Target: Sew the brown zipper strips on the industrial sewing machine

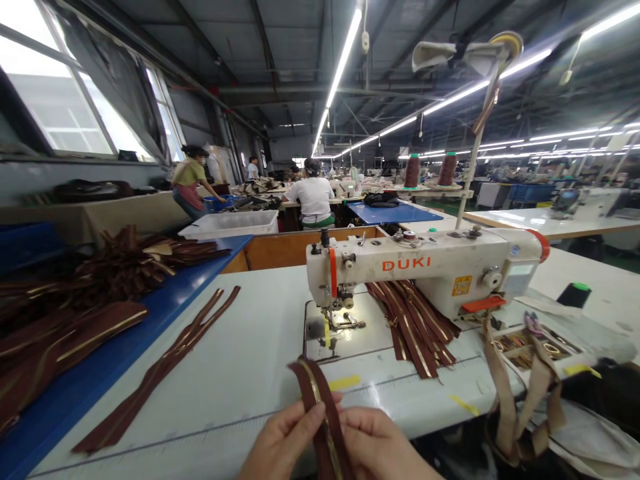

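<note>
A brown zipper (pixel 313 383) with gold teeth is held up in front of the sewing machine (pixel 415 267), its top end curling left. My left hand (pixel 290 430) pinches it from the left, the thumb lying on the teeth. From the right side, my right hand (pixel 367 437) grips the same zipper by its edge; some of those fingers are hidden behind the tape. Just beyond the zipper's end is the metal needle plate (pixel 320 333). Under the machine's arm lies a bunch of similar zippers (pixel 415 333). Another long zipper (pixel 165 363) rests flat to the left.
A blue side table (pixel 165 300) at the left bears a heap of brown zippers (pixel 125 267). Right of the machine sit a parts tray (pixel 530 347), hanging beige straps (pixel 500 400) and a black thread cone (pixel 574 297). A thread stand (pixel 473 160) rises behind. Co-workers sit and stand farther back.
</note>
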Tool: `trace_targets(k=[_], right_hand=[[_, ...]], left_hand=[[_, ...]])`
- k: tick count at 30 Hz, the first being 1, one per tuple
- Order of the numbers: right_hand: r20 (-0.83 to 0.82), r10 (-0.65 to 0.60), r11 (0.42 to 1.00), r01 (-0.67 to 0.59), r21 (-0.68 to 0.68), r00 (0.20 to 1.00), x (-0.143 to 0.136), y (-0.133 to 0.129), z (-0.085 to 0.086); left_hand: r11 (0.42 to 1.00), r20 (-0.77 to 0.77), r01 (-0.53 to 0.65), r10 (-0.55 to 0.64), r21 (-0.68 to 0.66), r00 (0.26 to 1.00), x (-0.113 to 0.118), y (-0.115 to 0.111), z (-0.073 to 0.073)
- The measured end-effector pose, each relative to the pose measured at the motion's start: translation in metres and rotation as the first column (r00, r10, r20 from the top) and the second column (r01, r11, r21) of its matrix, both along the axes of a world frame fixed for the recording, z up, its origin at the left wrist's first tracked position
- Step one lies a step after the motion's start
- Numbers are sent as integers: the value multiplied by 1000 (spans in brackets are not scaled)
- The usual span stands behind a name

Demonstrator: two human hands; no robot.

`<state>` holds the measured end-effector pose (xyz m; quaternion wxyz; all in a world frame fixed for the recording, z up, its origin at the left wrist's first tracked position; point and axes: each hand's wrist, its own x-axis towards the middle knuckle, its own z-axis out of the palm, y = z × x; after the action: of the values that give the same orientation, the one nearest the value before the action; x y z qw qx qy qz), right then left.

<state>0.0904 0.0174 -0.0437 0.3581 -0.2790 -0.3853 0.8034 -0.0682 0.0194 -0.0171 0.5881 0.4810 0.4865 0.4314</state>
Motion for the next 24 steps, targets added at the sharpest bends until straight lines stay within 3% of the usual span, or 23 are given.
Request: trace_targets(k=[6, 10, 14, 18, 21, 24], right_hand=[[106, 49, 995, -58, 82, 993, -11, 14, 2], [316, -116, 959, 23, 283, 941, -9, 34, -3], [551, -417, 781, -25, 624, 723, -9, 68, 0], [658, -568, 670, -186, 718, 493, -10, 99, 2], [653, -627, 605, -262, 752, 425, -10, 109, -1], [641, -648, 568, -299, 767, 412, -8, 110, -4]], left_hand=[[989, -30, -144, 145, 43, 989, -28, 42, 15], [977, -264, -90, 141, 194, 954, -34, 83, 14], [964, -388, -44, 148, 263, 910, -26, 131, 11], [933, -489, -19, 206, 361, 848, -20, 169, 5], [879, -564, -6, 310, 476, 766, -21, 171, -4], [822, -625, 124, 315, 556, 714, -22, 149, -16]])
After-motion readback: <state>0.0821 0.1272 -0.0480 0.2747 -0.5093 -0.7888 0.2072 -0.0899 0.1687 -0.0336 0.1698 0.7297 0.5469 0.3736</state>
